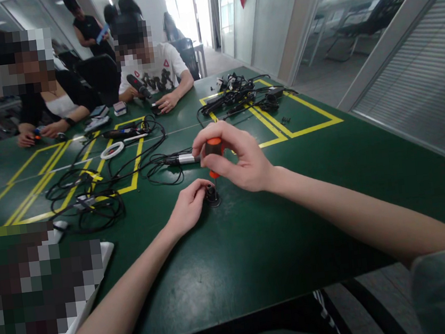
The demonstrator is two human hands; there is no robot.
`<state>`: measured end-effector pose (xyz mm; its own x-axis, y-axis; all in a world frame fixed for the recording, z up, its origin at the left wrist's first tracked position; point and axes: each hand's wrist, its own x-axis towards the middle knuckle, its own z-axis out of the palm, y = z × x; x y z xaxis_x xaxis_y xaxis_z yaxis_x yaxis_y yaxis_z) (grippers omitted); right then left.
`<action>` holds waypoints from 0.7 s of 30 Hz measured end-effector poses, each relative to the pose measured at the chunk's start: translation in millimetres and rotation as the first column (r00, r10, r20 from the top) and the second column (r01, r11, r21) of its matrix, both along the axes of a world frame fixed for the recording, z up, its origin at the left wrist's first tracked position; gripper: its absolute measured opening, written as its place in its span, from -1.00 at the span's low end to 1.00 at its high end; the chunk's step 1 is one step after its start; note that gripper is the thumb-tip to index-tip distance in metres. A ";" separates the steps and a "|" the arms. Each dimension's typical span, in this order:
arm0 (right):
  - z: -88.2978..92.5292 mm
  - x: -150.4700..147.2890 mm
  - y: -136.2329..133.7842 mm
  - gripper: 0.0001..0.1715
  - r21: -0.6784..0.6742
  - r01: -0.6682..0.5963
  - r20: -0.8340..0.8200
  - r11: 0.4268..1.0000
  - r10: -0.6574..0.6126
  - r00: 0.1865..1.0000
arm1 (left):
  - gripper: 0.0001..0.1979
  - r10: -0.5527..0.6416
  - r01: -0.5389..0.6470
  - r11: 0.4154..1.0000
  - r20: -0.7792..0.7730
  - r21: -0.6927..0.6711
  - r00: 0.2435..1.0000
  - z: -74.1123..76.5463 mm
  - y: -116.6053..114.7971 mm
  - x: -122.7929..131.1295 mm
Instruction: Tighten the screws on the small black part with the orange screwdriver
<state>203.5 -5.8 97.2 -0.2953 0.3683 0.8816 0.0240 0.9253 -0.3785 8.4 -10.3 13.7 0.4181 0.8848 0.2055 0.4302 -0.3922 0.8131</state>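
My right hand (241, 157) is closed round the orange and black handle of a screwdriver (214, 145), held upright with its shaft pointing down. The tip meets or comes very near a small dark round part with a flat base (213, 199), which stands on the green table. My left hand (189, 205) pinches this part from the left side, thumb and fingers at its upper end. A silver and black cylindrical device (187, 158) with a black cable lies just behind, partly hidden by my right hand.
Coiled black cables (98, 202) and a white ring (112, 150) lie to the left. A heap of black cabled devices (238, 93) sits at the back right, near loose screws (285, 120). A white-edged tray (106, 255) is at near left. Two people sit across the green table (293, 223).
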 end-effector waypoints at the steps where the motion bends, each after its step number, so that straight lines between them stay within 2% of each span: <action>1: 1.9 0.3 -0.1 -0.79 0.052 0.046 0.003 0.998 -0.046 0.999 | -0.71 0.038 -0.038 0.999 -0.002 0.008 0.999 0.9 2.6 -2.7; 3: 5.6 0.6 -1.1 -0.78 0.115 0.118 0.011 0.986 -0.120 0.993 | -0.74 0.124 -0.123 0.992 -0.030 0.041 0.992 4.7 9.3 -11.3; 5: 7.5 0.3 -2.9 -0.76 0.088 0.151 0.017 0.985 -0.153 0.988 | -0.75 0.278 -0.264 0.957 -0.118 0.121 0.953 11.4 17.5 -23.7; 6: 7.5 0.0 -3.7 -0.72 0.052 0.145 0.015 0.988 -0.146 0.989 | -0.76 0.371 -0.339 0.923 -0.188 0.180 0.909 15.5 21.7 -30.7; 7: 6.9 -0.4 -4.3 -0.68 0.012 0.119 0.007 0.993 -0.120 0.993 | -0.76 0.452 -0.396 0.888 -0.288 0.234 0.844 19.9 25.7 -37.8; 8: 5.9 -0.9 -4.6 -0.65 -0.026 0.081 -0.007 0.996 -0.081 0.997 | -0.75 0.532 -0.451 0.846 -0.397 0.284 0.748 24.3 29.4 -44.6; 10: 3.2 -1.7 -4.2 -0.66 -0.083 -0.011 -0.041 0.997 0.007 0.999 | -0.73 0.617 -0.528 0.778 -0.567 0.340 0.546 32.2 35.2 -56.8; 13: 0.0 -2.6 -2.3 -0.74 -0.102 -0.096 -0.071 0.990 0.089 0.993 | -0.59 0.657 -0.619 0.692 -0.679 0.371 0.327 40.2 39.5 -70.6; 15: -0.6 -3.0 -1.4 -0.73 -0.097 -0.109 -0.070 0.989 0.102 0.992 | -0.49 0.651 -0.665 0.650 -0.721 0.368 0.237 43.0 40.7 -78.4; 17: 0.2 -3.0 -1.1 -0.72 -0.079 -0.099 -0.048 0.992 0.096 0.994 | -0.45 0.610 -0.698 0.638 -0.767 0.325 0.201 43.8 42.4 -86.5; 21: 4.3 -1.1 -1.9 -0.74 0.025 0.024 0.009 0.999 -0.024 1.000 | -0.43 0.544 -0.705 0.659 -0.814 0.263 0.204 36.5 50.0 -105.1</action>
<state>202.3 -7.8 101.6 -0.2947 0.3529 0.8880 0.0492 0.9337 -0.3547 -96.7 39.7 50.2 -0.3988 0.9171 -0.0010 0.9166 0.3985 -0.0320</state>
